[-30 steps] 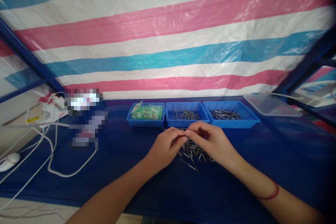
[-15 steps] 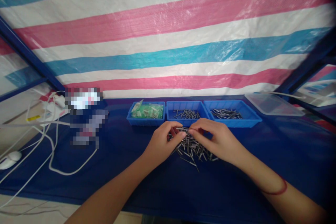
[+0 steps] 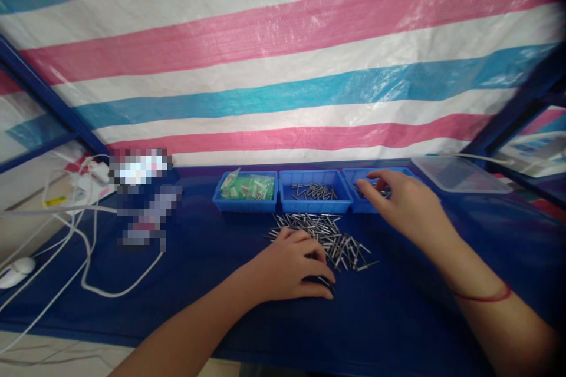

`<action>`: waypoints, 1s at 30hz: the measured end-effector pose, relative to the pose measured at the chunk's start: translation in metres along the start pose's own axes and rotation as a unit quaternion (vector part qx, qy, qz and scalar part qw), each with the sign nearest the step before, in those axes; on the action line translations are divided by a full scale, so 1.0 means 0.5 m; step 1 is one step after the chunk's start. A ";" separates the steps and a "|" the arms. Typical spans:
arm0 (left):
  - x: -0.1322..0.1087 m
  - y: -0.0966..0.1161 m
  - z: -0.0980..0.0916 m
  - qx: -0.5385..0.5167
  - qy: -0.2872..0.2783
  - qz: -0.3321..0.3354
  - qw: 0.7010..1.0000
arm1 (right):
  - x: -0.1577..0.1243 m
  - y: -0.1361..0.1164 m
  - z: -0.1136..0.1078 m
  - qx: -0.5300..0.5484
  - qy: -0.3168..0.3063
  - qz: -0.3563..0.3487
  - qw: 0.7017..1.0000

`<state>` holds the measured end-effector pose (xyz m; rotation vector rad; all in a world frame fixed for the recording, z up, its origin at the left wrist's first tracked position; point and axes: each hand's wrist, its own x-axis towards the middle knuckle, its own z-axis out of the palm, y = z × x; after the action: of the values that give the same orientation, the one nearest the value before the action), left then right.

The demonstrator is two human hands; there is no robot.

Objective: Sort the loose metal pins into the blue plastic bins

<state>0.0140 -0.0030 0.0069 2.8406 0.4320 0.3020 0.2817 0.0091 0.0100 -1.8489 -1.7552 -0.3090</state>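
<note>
Loose metal rivets (image 3: 325,227) lie in a pile on the dark blue table. My left hand (image 3: 296,268) rests at the pile's front left edge, its fingers spread and curved over a few rivets near the thumb. Above the right blue bin (image 3: 354,205), my right hand (image 3: 398,197) hovers with thumb and forefinger apart, nothing visible between them. It partly hides the rivets in that bin. The middle blue bin (image 3: 313,206) holds more rivets.
A left blue bin (image 3: 245,206) contains green bags with white pieces. A clear plastic lid (image 3: 460,175) lies at the back right. White cables (image 3: 91,247) and a white mouse (image 3: 17,272) are at the left. A striped sheet (image 3: 283,94) hangs behind.
My hands have separated. The right one has moved up and right to the right bin; the left has come down toward the near side of the pile, and its fingers have spread.
</note>
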 end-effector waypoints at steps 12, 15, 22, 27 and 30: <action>0.009 0.000 -0.005 -0.068 0.068 -0.083 0.992 | -0.022 -0.082 -0.033 0.256 -0.167 -0.112 0.946; 0.012 -0.005 -0.010 -0.175 0.133 -0.143 0.965 | -0.033 -0.107 -0.041 0.331 -0.253 -0.145 0.897; 0.013 -0.012 0.000 -0.317 0.194 -0.236 0.898 | -0.047 -0.135 -0.035 0.380 -0.289 -0.117 0.871; 0.014 -0.016 0.004 -0.380 0.225 -0.251 0.861 | -0.050 -0.140 -0.036 0.374 -0.274 -0.092 0.881; 0.013 -0.012 -0.007 -0.327 0.177 -0.226 0.900 | -0.055 -0.145 -0.036 0.380 -0.232 -0.086 0.891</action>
<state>0.0177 0.0052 0.0094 1.9599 0.8551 0.7126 0.2122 -0.0251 0.0276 -1.2385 -1.9494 0.7299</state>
